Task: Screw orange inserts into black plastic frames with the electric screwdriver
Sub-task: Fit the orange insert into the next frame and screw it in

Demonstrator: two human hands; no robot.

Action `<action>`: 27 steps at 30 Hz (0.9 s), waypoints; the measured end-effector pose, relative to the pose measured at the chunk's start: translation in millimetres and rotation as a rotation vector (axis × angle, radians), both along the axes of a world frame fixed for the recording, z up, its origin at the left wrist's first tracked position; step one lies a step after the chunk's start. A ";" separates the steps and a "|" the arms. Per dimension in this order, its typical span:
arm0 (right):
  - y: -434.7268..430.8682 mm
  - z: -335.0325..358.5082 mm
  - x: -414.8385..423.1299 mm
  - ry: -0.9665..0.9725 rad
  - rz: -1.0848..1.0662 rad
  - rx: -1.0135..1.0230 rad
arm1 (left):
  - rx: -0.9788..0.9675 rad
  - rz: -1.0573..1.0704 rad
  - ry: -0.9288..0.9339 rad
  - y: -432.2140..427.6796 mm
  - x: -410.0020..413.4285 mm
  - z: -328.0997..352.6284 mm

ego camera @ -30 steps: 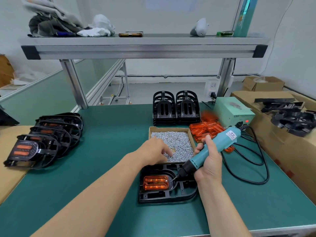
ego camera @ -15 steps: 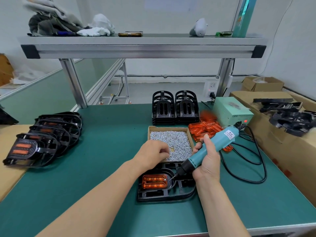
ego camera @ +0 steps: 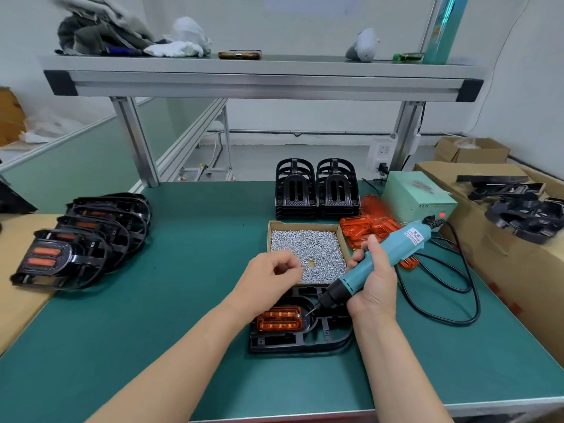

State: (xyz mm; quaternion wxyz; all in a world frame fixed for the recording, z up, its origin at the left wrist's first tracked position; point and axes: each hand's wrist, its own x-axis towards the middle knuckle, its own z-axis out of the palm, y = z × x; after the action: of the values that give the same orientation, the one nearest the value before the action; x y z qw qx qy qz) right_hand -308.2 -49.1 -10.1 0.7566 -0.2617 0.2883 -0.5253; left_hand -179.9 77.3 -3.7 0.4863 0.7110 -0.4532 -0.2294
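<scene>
The right hand [ego camera: 374, 279] wraps its fingers around the teal plastic electric screwdriver [ego camera: 412, 239], which slants down toward 8 o'clock. The bit tip touches the right end of the ribbed translucent orange insert [ego camera: 279, 319], which is seated in the flat black plastic frame [ego camera: 300, 341]. The left hand [ego camera: 267, 277] hovers at 11 o'clock of the insert with fingers curled and thumb meeting forefinger; anything pinched there is too small to tell. Its fingertips are over the near left corner of the shallow cardboard tray of small silver screws [ego camera: 308, 251], at 12 o'clock of the frame. Loose orange inserts [ego camera: 370, 230] lie at 1 o'clock, and 2 stacks of ribbed black frames [ego camera: 316, 190] stand beyond the tray. Overlapping finished frames [ego camera: 91, 236] lie at 10 o'clock. All rest on a matte green bench mat [ego camera: 168, 300] beneath an aluminium shelf [ego camera: 262, 83].
</scene>
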 end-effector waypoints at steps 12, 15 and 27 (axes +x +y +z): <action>10.3 16.1 7.7 -0.009 0.020 0.007 | -0.102 0.045 0.474 39.6 0.0 -5.3; 13.7 20.9 13.3 -0.028 0.031 0.005 | -0.092 0.054 0.461 44.0 0.9 -8.1; 32.6 30.1 34.5 -0.011 0.075 0.012 | -0.141 0.073 0.539 53.2 -10.5 -7.9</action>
State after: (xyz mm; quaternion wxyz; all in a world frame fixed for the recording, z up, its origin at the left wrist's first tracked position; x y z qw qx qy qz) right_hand -273.7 -16.5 20.0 0.7789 -0.2650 0.2774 -0.4960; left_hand -190.4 130.6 -11.6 0.6455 0.6047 -0.2962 -0.3605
